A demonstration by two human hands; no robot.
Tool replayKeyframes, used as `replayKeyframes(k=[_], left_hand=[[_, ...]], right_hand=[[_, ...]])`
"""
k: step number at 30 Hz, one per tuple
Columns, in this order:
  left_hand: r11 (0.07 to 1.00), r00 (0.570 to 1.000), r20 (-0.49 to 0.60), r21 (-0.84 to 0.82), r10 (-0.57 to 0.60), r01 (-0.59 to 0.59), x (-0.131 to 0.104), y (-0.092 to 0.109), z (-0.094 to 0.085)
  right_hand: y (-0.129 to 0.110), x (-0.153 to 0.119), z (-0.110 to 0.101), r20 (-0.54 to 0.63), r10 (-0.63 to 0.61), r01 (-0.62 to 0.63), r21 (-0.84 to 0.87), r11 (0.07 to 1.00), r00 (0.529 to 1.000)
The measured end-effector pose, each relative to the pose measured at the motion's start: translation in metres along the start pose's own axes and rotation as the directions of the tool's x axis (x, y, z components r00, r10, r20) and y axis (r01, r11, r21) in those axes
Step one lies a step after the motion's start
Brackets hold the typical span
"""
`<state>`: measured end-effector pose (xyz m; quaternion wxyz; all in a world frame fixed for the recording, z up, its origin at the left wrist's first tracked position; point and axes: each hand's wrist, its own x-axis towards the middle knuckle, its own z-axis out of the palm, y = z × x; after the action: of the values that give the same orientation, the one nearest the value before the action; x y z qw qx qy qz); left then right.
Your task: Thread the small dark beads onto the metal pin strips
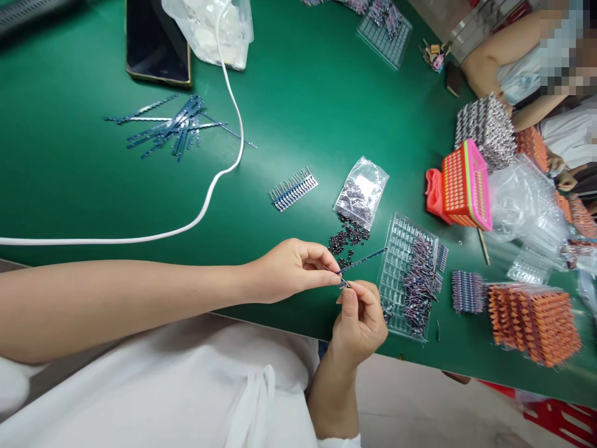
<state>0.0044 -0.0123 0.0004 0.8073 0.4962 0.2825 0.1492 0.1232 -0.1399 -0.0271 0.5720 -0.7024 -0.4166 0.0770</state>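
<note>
My left hand (298, 269) is closed in a pinch on a thin blue toothed strip (364, 260), which sticks out toward the upper right. My right hand (359, 323) is closed too, thumb against forefinger, on a tiny dark metallic piece (346, 284) at the left fingertips. The exact shape of this piece is too small to make out. Just beyond the hands lies a scatter of small dark beads (347, 238), beside a clear plastic bag (361, 191) holding more. A clear compartment tray (394, 274) heaped with thin-legged parts (420, 283) stands right of my right hand.
Loose blue strips (175, 124) lie near a phone (158, 43) and a white cable (209, 199). A row of pinned parts (293, 188) is mid-table. Rightward are orange stacks (534, 323), a pink-rimmed basket (459, 186) and a co-worker's hands (562, 171).
</note>
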Motion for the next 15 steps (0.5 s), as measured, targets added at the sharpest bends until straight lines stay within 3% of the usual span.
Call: replayKeyframes(k=[15], left_hand=[[1.000,1.000,0.018,-0.006,0.003,-0.003,-0.0003,0.0004,0.0002]], right_hand=[[0.0004,0.0007,-0.0005,0.004,-0.001,0.001,0.028,1.000,1.000]])
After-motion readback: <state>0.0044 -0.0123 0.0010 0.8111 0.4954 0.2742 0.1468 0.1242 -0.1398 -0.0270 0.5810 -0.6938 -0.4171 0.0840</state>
